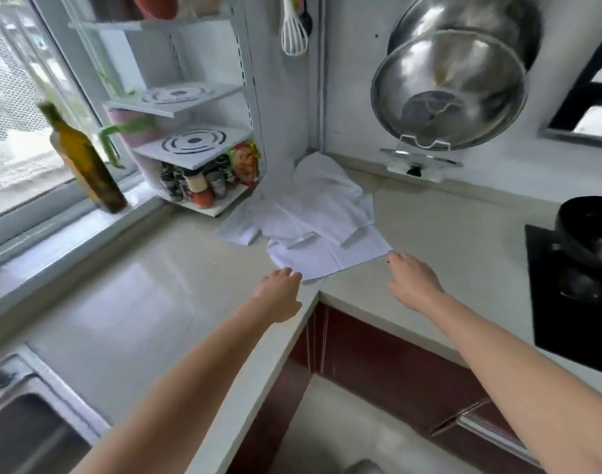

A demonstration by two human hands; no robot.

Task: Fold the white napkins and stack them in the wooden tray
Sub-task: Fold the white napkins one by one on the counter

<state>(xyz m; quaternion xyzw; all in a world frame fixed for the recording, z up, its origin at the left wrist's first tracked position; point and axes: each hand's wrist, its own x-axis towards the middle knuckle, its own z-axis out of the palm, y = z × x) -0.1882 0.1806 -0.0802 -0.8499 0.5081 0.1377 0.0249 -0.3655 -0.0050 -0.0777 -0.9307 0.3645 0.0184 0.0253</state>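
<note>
Ahead of me a pale table (128, 302) wraps around an inner corner. On the window sill to my left stands a dark green bottle (84, 159), tilted in my view. Beside it a white rack (190, 107) with 3 shelves holds spice jars (204, 186) at the bottom. A white whisk (293, 32) hangs on the wall above. To my right 2 steel bowls (453, 83) lean in a wall holder. A black stove (573, 285) with a dark pot (590, 220) sits at far right, a sink (22, 429) at lower left. Dark red cabinet doors (388, 367) show below.
</note>
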